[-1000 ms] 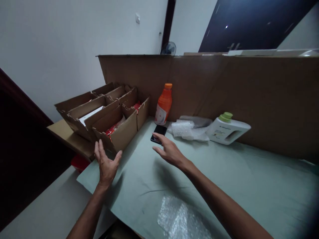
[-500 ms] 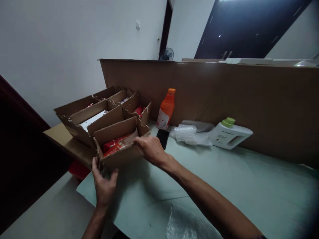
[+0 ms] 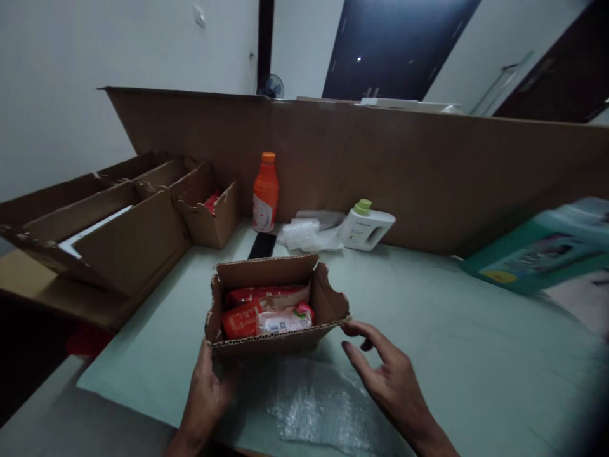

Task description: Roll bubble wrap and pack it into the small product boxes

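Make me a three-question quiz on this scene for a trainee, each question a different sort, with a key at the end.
1. True or false: the orange bottle stands upright.
2. What lies in the open cardboard box nearest the left hand and right hand?
A) a phone
B) a red packet
C) a fan
3. Fill in: the cap on the white jug is light ____.

Key: 1 true; 2 B; 3 green.
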`<control>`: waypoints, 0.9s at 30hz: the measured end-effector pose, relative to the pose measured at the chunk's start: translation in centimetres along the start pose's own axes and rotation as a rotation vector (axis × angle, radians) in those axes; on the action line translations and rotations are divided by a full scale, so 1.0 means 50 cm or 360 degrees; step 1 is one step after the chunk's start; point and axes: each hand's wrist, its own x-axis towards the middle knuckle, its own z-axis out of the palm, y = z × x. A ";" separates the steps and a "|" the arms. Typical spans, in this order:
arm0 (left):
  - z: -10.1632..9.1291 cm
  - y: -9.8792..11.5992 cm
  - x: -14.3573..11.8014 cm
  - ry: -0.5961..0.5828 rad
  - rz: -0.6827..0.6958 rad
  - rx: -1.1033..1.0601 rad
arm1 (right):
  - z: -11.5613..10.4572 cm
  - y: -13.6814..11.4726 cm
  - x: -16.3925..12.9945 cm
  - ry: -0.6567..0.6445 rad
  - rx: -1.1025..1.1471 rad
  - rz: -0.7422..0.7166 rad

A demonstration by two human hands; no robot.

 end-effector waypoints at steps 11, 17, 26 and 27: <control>0.145 0.098 0.087 -0.0418 0.0128 -0.0179 | 0.013 0.145 0.011 -0.0240 0.0162 0.0498; 0.263 0.169 0.140 -0.0646 0.0222 -0.0248 | -0.049 0.214 -0.009 -0.0035 -0.0028 0.0789; 0.308 0.184 0.213 -0.0555 0.0323 -0.0194 | 0.002 0.264 0.089 0.0020 -0.0024 0.0818; 0.317 0.184 0.229 -0.0548 0.0342 -0.0194 | 0.008 0.273 0.106 0.0031 -0.0022 0.0804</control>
